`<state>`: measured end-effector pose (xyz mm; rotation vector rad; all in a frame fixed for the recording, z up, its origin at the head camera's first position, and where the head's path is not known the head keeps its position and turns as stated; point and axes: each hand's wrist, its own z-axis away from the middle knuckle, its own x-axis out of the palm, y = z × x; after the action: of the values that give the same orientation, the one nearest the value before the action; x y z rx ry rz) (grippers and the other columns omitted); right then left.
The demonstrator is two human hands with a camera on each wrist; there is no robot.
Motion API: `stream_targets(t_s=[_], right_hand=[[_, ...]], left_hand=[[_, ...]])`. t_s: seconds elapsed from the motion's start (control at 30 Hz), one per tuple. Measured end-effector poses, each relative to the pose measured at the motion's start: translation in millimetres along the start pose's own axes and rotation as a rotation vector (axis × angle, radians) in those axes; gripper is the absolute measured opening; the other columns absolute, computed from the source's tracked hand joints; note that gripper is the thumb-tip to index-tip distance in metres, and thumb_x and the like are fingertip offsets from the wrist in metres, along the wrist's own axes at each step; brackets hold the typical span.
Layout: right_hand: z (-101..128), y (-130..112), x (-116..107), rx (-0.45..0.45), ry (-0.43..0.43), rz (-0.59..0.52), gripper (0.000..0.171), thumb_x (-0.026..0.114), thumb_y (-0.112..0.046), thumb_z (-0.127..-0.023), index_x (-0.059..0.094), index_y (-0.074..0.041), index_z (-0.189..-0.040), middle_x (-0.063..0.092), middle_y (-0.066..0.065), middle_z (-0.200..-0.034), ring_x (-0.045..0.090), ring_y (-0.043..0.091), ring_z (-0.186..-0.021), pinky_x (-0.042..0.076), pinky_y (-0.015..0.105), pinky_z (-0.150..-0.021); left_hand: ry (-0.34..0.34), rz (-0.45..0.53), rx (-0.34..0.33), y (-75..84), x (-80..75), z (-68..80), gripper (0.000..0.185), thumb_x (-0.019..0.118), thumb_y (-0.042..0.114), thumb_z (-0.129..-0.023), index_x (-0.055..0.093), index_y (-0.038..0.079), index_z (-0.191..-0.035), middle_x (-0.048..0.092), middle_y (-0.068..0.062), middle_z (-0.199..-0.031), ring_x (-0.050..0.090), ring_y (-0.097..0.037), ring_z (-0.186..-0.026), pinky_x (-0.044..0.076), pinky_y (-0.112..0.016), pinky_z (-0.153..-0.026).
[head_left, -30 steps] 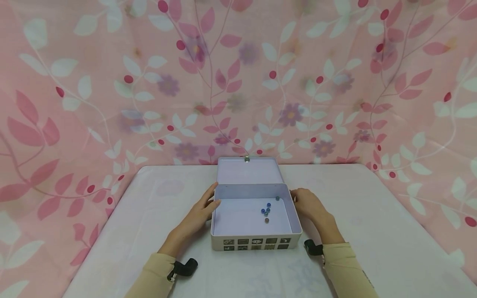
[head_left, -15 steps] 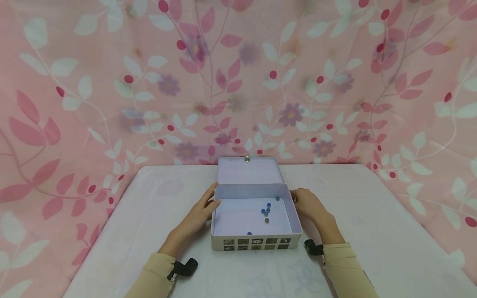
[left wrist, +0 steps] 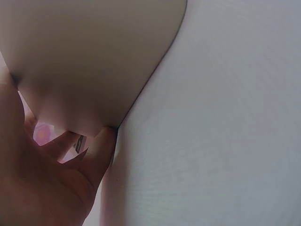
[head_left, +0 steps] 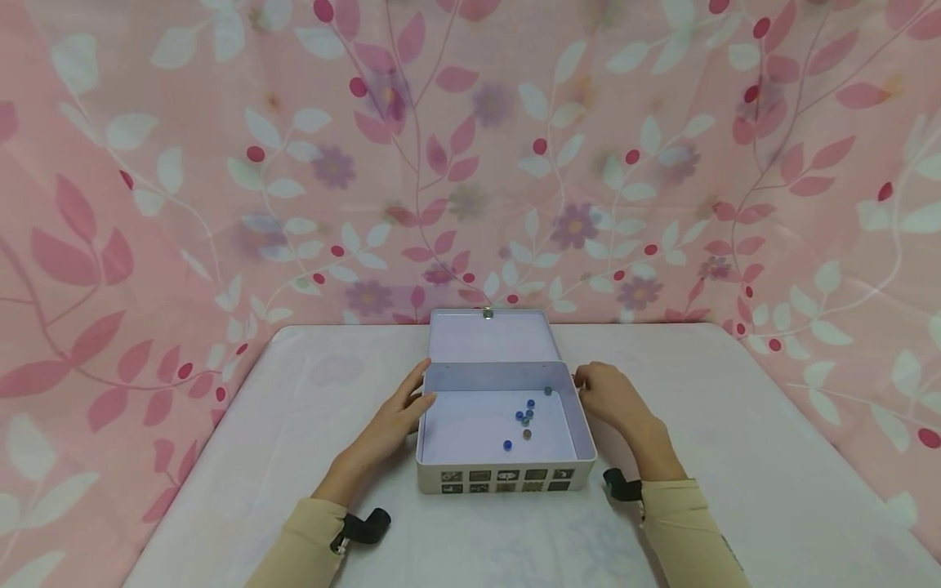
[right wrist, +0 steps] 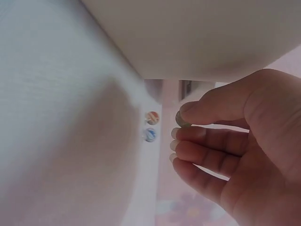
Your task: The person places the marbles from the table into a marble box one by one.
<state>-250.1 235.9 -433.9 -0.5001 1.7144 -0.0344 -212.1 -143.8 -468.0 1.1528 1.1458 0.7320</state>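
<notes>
An open white tin box has several glass marbles on its floor, mostly blue, and one blue marble lies nearer the front wall. My left hand rests along the box's left side, thumb at the rim; in the left wrist view its extended fingers touch the outer wall. By the back right corner is my right hand. The right wrist view shows it pinching a greenish marble between thumb and forefinger, the other fingers bent.
Behind the box, an orange-and-white marble and a blue-and-white marble lie on the white tablecloth. The hinged lid leans back, its latch uppermost. A pink floral curtain closes off the back and sides.
A blue marble has come into sight at the box's front wall, then rolled back and to the right. My right hand has risen slightly; my left has stayed still.
</notes>
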Motion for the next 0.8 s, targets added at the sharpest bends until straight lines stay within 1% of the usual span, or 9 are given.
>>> stream_targets(t_s=[0.1, 0.33, 0.53, 0.67, 0.8], right_hand=[[0.5, -2.0, -4.0, 0.006, 0.017, -0.010, 0.018, 0.058, 0.001, -0.082, 0.073, -0.002, -0.091, 0.066, 0.011, -0.083, 0.058, 0.023, -0.073, 0.053, 0.045, -0.071], [2.3, -10.5, -13.9, -0.027, 0.074, -0.029, 0.018, 0.058, 0.001, -0.083, 0.072, -0.003, -0.093, 0.061, 0.008, -0.079, 0.053, 0.020, -0.069, 0.049, 0.038, -0.065], [3.4, -18.8, -20.5, -0.026, 0.105, -0.073, 0.016, 0.060, -0.001, -0.084, 0.072, -0.005, -0.093, 0.059, 0.005, -0.078, 0.052, 0.018, -0.070, 0.045, 0.033, -0.065], [4.7, -23.7, -24.5, -0.038, 0.125, -0.083, 0.014, 0.062, -0.001, -0.084, 0.072, -0.004, -0.093, 0.060, 0.005, -0.079, 0.053, 0.019, -0.071, 0.047, 0.033, -0.066], [6.5, -31.8, -28.5, -0.044, 0.130, -0.097, 0.015, 0.062, -0.001, -0.086, 0.073, -0.003, -0.097, 0.061, 0.005, -0.081, 0.054, 0.019, -0.074, 0.048, 0.034, -0.068]], left_hand=[[0.001, 0.000, 0.003, 0.3, 0.0, -0.3, 0.064, 0.049, 0.052, -0.101, 0.016, 0.049, -0.155, 0.021, -0.006, -0.165, 0.032, -0.035, -0.149, 0.043, -0.059, -0.109], [-0.002, 0.011, -0.004, 0.5, 0.4, -0.4, 0.065, 0.050, 0.051, -0.101, 0.015, 0.048, -0.155, 0.019, -0.007, -0.166, 0.030, -0.035, -0.150, 0.042, -0.058, -0.110], [-0.003, 0.024, -0.007, 0.8, 1.1, -0.8, 0.065, 0.050, 0.047, -0.102, 0.014, 0.046, -0.157, 0.017, -0.009, -0.166, 0.027, -0.037, -0.151, 0.042, -0.059, -0.110], [0.003, 0.010, -0.004, 0.8, 0.6, -0.6, 0.064, 0.050, 0.049, -0.102, 0.015, 0.047, -0.156, 0.019, -0.008, -0.166, 0.029, -0.035, -0.150, 0.042, -0.059, -0.110], [0.009, 0.004, -0.001, 0.6, 0.3, -0.5, 0.063, 0.050, 0.050, -0.102, 0.016, 0.049, -0.155, 0.021, -0.007, -0.165, 0.031, -0.035, -0.149, 0.043, -0.059, -0.109]])
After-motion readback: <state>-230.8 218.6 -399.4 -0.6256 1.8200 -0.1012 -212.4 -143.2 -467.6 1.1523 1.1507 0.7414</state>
